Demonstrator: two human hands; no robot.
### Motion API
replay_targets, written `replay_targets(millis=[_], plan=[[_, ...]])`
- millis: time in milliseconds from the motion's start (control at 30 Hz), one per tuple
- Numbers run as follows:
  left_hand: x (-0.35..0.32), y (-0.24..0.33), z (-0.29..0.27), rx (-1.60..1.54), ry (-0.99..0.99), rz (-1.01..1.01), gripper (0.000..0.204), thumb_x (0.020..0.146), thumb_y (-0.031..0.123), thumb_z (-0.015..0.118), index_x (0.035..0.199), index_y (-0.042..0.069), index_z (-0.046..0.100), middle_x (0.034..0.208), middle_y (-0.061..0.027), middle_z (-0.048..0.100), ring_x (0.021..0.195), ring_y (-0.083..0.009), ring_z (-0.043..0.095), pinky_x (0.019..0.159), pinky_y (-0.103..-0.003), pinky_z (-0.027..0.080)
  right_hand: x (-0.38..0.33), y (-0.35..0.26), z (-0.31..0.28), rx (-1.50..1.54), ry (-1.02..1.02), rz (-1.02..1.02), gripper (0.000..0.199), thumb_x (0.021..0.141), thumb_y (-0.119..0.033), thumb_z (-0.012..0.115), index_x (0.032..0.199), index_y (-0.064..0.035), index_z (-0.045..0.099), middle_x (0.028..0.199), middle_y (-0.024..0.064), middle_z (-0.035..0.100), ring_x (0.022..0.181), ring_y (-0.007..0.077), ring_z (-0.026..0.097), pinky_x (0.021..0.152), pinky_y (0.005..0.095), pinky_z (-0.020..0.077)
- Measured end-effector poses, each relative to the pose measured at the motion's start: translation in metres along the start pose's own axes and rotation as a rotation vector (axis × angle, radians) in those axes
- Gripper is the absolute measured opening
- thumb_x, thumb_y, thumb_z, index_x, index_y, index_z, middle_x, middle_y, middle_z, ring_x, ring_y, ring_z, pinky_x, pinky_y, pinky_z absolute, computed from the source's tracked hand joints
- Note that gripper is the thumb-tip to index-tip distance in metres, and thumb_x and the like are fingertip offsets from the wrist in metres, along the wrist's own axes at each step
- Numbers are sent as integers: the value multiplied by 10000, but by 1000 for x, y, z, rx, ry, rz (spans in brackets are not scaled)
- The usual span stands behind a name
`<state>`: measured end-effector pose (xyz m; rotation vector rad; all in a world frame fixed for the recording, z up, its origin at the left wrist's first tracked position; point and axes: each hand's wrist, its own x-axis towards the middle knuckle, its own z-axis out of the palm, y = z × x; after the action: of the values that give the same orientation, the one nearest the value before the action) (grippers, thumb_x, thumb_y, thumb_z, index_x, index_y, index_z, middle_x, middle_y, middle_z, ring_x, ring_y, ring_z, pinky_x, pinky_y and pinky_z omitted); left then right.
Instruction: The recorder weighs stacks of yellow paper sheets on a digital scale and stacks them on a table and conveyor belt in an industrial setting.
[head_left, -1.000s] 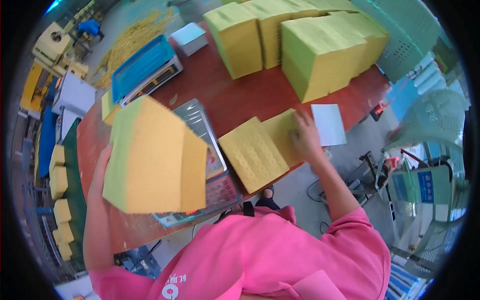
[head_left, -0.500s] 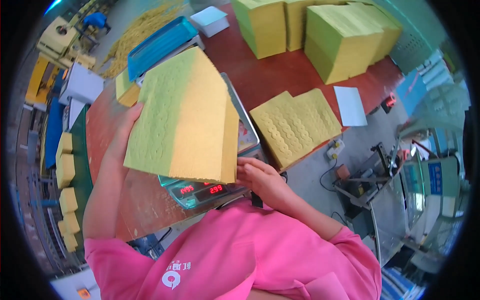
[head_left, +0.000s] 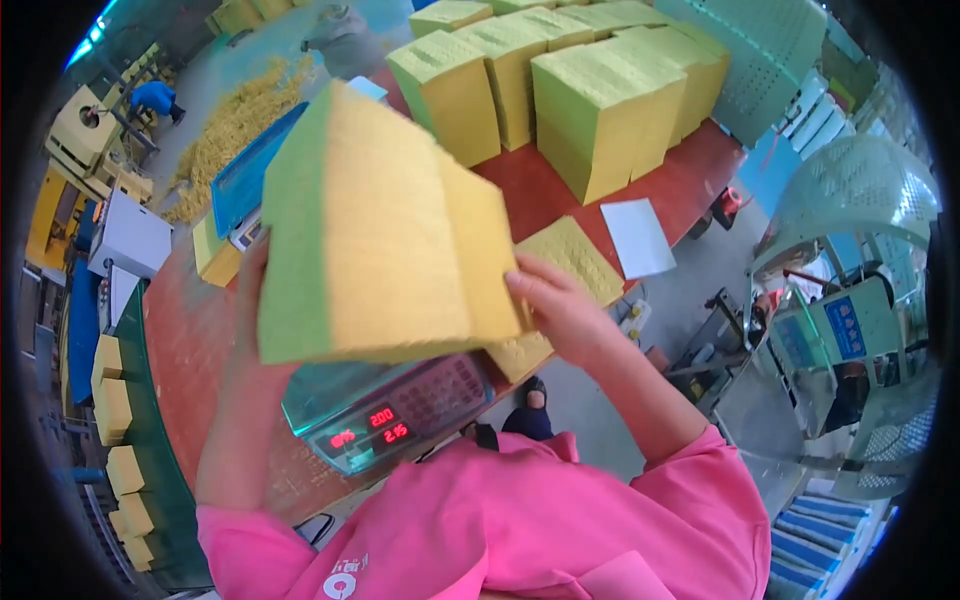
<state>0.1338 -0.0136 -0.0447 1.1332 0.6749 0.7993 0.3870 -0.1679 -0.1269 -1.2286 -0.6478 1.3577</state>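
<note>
A thick stack of yellow paper (head_left: 390, 220), greenish along its left side, is held up between my hands above a digital scale (head_left: 400, 400) with a lit red display. My left hand (head_left: 252, 300) supports the stack's left side; its fingers are mostly hidden behind the paper. At the right edge, my right hand (head_left: 565, 308) grips the stack with the thumb on the near face. Partly behind the stack and my right hand lies a lower pile of embossed yellow paper (head_left: 575, 258).
Tall yellow paper stacks (head_left: 610, 120) stand at the back of the red table (head_left: 190, 370). A white sheet (head_left: 638, 238) lies at its right edge. A blue tray (head_left: 235, 185) sits at the far left. Beyond, a person in blue (head_left: 153, 98) bends near a yellow heap (head_left: 235, 125).
My right hand has risen from the stack's lower corner and now grips its right edge. The stack has turned and is held higher, uncovering more of the scale's panel. The view has shifted.
</note>
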Motion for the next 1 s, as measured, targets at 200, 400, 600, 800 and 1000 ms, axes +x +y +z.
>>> replay_targets(millis=[200,400,600,800,1000], plan=[[102,-27,59,-154,-68,-127,563,934,493,545,1323,86,530,1225,-79,612,1122,-215,580,936,-410,478,98,-26,-85,289,-92,21,462,989,-350,482,1369,-88,474,1275,78,575,1138,225,593,915,488,529],[182,-55,71,-193,-58,-347,595,911,542,555,1366,163,496,1258,-83,596,1106,-246,592,874,-507,482,168,-12,-132,344,-77,127,440,1008,-353,446,1379,-118,477,1330,81,545,1203,215,532,966,497,467],[204,-73,78,-130,-73,-405,589,912,510,553,1365,140,484,1270,-86,593,1128,-250,587,874,-522,492,186,-13,-142,349,67,143,457,1005,-333,458,1380,-72,463,1357,120,517,1230,260,512,982,507,455],[218,-93,101,-54,-91,-486,637,907,525,528,1398,126,450,1320,-116,561,1213,-336,542,911,-643,461,208,15,-151,457,273,222,477,1017,-338,447,1406,-64,424,1395,127,483,1256,274,495,1002,495,443],[225,-99,120,-41,-58,-448,670,890,562,529,1410,151,429,1350,-118,531,1230,-347,520,890,-681,448,186,9,-145,496,455,-63,508,1008,-297,493,1423,-26,388,1393,119,485,1259,244,490,1035,407,414]])
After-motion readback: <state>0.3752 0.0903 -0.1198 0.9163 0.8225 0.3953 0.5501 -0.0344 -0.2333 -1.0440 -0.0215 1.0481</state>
